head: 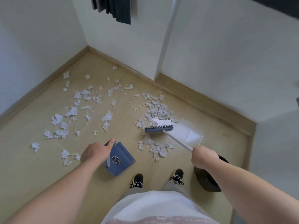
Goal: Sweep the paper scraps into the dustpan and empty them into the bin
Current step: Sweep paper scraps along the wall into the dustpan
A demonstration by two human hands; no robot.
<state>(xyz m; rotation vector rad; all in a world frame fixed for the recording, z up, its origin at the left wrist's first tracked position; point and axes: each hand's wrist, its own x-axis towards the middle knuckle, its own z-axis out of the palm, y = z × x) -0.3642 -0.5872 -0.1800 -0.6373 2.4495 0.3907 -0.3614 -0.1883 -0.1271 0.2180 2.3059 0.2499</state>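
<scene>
Both hands are occupied in the head view. The left hand [95, 152] is curled round the pale stem of the blue dustpan [120, 156] and holds it low over the middle of the floor [32, 175], just ahead of the shoes [137, 181]. That keeps it within reach of the litter, but it is not yet set against any of it. I cannot tell whether its lip touches the boards.

The right hand [203, 156] is closed round the white handle of the broom [159, 128], which slants forward and down. This puts the bristle head on the floor between the thickest heap [157, 110], towards the wall [210, 62] on the right-hand edge, and a smaller clump [155, 147] nearer the feet. The angle suits dragging the far heap back towards the person.

Many more paper scraps [71, 112] lie loose across the left half of the floor, out to the far corner and well apart from the dustpan. The sweeping looks barely begun.

The dark bin [208, 180] stands by the right shoe, partly hidden under the right forearm. Tipping the pan there later should take only a short turn.
</scene>
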